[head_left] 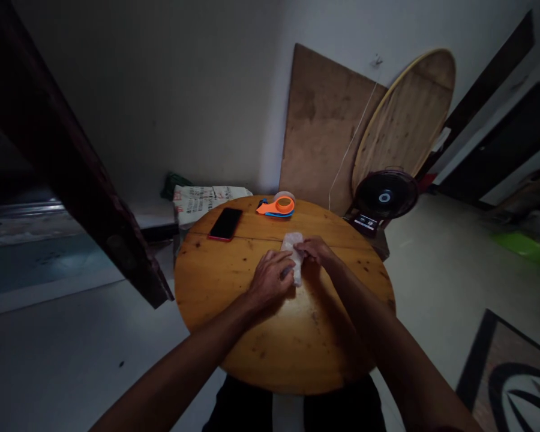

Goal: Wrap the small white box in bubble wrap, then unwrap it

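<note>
A small whitish packet [292, 241], seemingly in bubble wrap, lies lengthwise on the round wooden table [216, 270]. What is inside it cannot be made out. My left hand [272, 277] is curled against the packet's left side, its fingers reaching over the top. From the right, my right hand [315, 249] pinches the packet's upper right edge between thumb and fingers. Beyond both hands, near the far rim, sits an orange and blue tape dispenser [276, 206] with a roll of tape on it. A dark-screened phone [225, 224] with a red edge rests at the far left.
A black fan [387, 195] stands past the table's right rim. Behind it, a round wooden board [409, 114] and a brown panel [324, 114] lean on the wall. A printed white sack [202, 201] lies behind the table, left. A dark door edge [130, 240] slants in from the left.
</note>
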The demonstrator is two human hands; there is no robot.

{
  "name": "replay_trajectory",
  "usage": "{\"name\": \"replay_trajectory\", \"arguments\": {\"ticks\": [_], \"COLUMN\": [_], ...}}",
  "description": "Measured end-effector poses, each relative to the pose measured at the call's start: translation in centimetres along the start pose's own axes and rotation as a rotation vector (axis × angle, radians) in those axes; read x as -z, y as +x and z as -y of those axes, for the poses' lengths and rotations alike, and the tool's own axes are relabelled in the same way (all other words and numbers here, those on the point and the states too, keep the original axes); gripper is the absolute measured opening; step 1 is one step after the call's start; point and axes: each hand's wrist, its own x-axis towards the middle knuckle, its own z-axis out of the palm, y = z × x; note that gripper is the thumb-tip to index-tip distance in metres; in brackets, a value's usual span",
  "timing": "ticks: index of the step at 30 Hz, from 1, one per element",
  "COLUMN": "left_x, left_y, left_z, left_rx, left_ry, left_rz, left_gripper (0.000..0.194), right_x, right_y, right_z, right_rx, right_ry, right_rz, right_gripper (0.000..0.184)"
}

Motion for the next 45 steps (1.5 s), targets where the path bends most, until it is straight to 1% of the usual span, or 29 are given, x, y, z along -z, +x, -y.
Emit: {"name": "replay_trajectory", "arguments": {"ticks": [4,7,10,16,20,22,25,28,31,33,36,38,41,43,45], "left_x": [0.2,0.2,0.2,0.0,-0.1,-0.1,-0.2,-0.6,-1.3,-1.7,-1.9,-1.7,-1.4,-1.3,-1.2], "left_y": [0.0,0.0,0.1,0.3,0.2,0.0,-0.1,-0.1,0.2,0.4,0.5,0.6,0.5,0.5,0.5], "left_z": [-0.3,-0.3,-0.3,0.1,0.2,0.1,0.1,0.5,1.3,1.7,1.9,1.8,1.9,1.9,2.0], "left_rx": [0.007,0.039,0.072,0.097,0.077,0.095,0.193,0.268,0.301,0.327,0.349,0.352,0.349,0.321,0.268], "left_ry": [-0.003,-0.010,-0.027,-0.072,-0.101,-0.102,-0.094,-0.123,-0.258,-0.407,-0.626,-0.679,-0.591,-0.517,-0.477], "left_rz": [0.027,0.051,0.070,0.068,0.037,0.009,-0.050,-0.113,-0.123,-0.096,-0.049,-0.033,-0.010,-0.017,-0.039], "left_gripper": [0.023,0.024,0.026,0.027,0.025,0.025,0.035,0.055,0.081,0.088,0.083,0.073,0.045,0.027,0.019], "right_x": [-0.7,-1.3,-1.3,-0.6,-0.6,-0.6,-0.6,-0.6,-0.6,-0.6,-0.7,-0.8,-1.2,-1.6,-2.0], "right_y": [-0.1,-0.4,-1.2,-3.6,-5.4,-6.2,-7.0,-7.8,-8.4,-8.7,-9.1,-9.4,-10.0,-10.5,-10.9], "right_z": [0.3,0.9,1.6,2.8,2.9,2.9,2.9,3.0,3.0,2.9,2.7,2.4,1.8,1.2,0.6], "right_rx": [0.003,0.041,0.095,0.258,0.307,0.338,0.366,0.356,0.348,0.351,0.350,0.376,0.478,0.532,0.557], "right_ry": [0.078,0.145,0.207,0.291,0.329,0.353,0.359,0.325,0.301,0.292,0.227,0.162,0.104,0.076,0.065], "right_rz": [-0.005,-0.041,-0.061,-0.011,0.015,0.041,0.076,0.078,0.088,0.102,0.082,0.056,0.020,-0.009,-0.040], "right_gripper": [0.024,0.022,0.024,0.032,0.033,0.031,0.028,0.026,0.025,0.023,0.020,0.016,0.010,0.008,0.007]}}
